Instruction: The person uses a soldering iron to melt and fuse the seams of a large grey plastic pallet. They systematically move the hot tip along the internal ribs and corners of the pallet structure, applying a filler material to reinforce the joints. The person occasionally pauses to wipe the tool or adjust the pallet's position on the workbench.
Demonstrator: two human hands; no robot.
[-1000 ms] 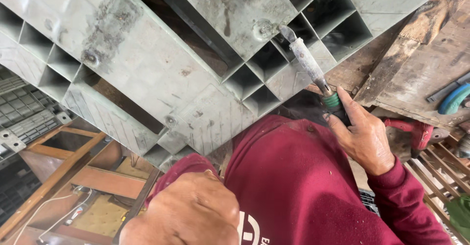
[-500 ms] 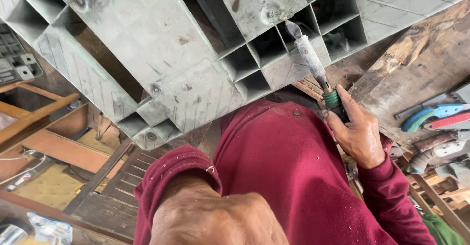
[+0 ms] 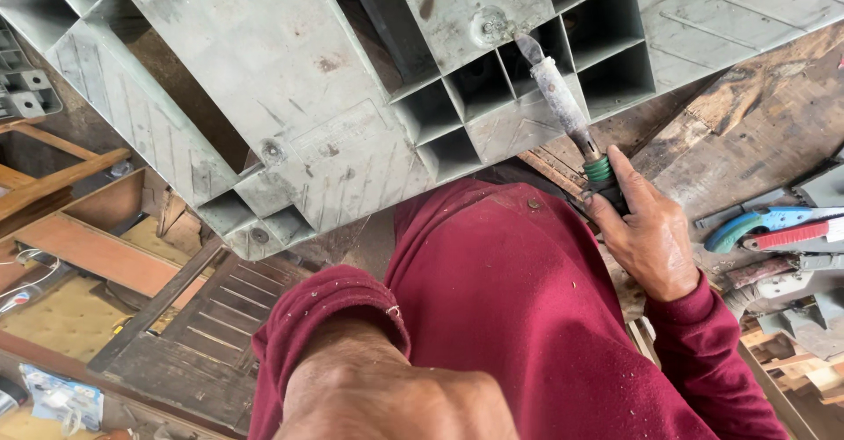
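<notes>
My right hand (image 3: 646, 233) is shut on the dark handle of a long soldering-type tool (image 3: 563, 106) with a green collar. The tool's worn metal tip rests on the grey plastic pallet (image 3: 299, 97), beside a round boss among the pallet's open square cells. The pallet lies upturned across the top of the view. My left hand (image 3: 396, 396) is close under the camera at the bottom, blurred, with a maroon sleeve pushed up behind it. Its fingers are hidden and nothing shows in it.
A blue-and-red handled hand tool (image 3: 774, 229) and other tools lie on the worn wooden bench (image 3: 765, 123) at the right. Wooden frames and slats (image 3: 105, 255) fill the lower left. A second grey pallet corner (image 3: 26, 93) shows at the left edge.
The view has shifted so the pallet sits higher and further left. My right hand keeps the tool against the same cell area. My left hand has dropped lower in the frame.
</notes>
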